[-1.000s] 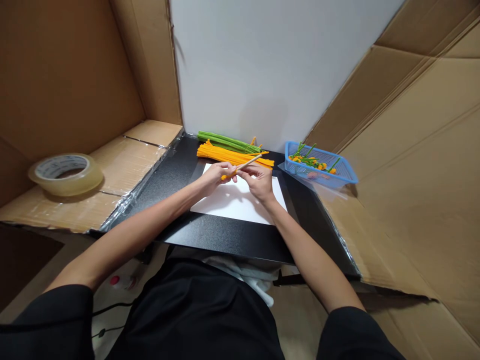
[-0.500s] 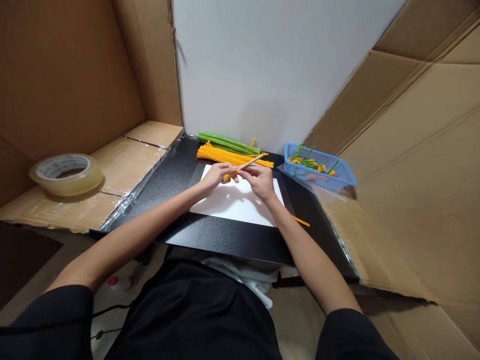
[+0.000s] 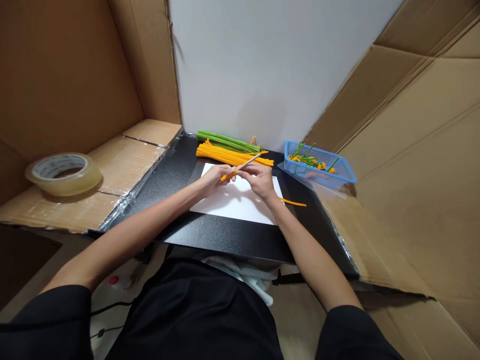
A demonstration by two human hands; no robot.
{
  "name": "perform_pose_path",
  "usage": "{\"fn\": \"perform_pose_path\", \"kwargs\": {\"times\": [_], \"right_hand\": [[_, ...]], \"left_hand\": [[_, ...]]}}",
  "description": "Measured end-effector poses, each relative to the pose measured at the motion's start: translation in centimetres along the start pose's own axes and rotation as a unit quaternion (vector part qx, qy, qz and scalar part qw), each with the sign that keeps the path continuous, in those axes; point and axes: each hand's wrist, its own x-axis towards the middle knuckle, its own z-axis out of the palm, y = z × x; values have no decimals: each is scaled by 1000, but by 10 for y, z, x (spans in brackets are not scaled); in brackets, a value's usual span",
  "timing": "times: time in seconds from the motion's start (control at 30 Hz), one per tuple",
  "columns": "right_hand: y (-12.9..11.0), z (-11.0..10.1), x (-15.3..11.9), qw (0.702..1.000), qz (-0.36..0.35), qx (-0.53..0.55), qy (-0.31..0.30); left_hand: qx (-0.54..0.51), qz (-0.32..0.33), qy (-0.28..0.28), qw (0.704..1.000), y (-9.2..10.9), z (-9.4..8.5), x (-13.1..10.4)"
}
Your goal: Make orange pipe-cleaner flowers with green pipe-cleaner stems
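Observation:
My left hand (image 3: pixel 217 180) is closed around a thin pale wooden stick (image 3: pixel 249 162), which slants up to the right. Orange pipe cleaner (image 3: pixel 228 176) is coiled on the stick's lower end by the left fingers. My right hand (image 3: pixel 259 180) pinches the pipe cleaner close to the stick, and its loose tail (image 3: pixel 294 202) sticks out past my right wrist. Both hands are over a white sheet of paper (image 3: pixel 236 205). Just beyond them lie a bundle of orange pipe cleaners (image 3: pixel 221 154) and a bundle of green ones (image 3: pixel 225 140).
On the right, a blue plastic basket (image 3: pixel 343 176) holds several small orange-and-green pipe cleaner pieces. A roll of clear tape (image 3: pixel 63 174) rests on the cardboard ledge at left. Cardboard walls and a white panel enclose the black table (image 3: pixel 221 238).
The loose orange tail beyond my right wrist has swung upward and lies flatter. Both hands stay in nearly the same place on the stick and pipe cleaner.

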Motion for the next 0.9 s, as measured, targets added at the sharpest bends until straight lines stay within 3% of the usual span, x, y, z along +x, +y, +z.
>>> {"fn": "perform_pose_path", "kwargs": {"times": [0.17, 0.37, 0.57, 0.9], "right_hand": [[1, -2, 5, 997, 38, 61, 9], [-1, 2, 3, 998, 41, 42, 14], [-1, 4, -1, 1000, 9, 8, 24], [-16, 0, -4, 995, -57, -82, 22]], "left_hand": [[6, 50, -37, 998, 0, 2, -1], [49, 72, 3, 996, -4, 1, 1], [50, 92, 6, 994, -6, 1, 2], [-58, -21, -53, 997, -1, -5, 3]]}}
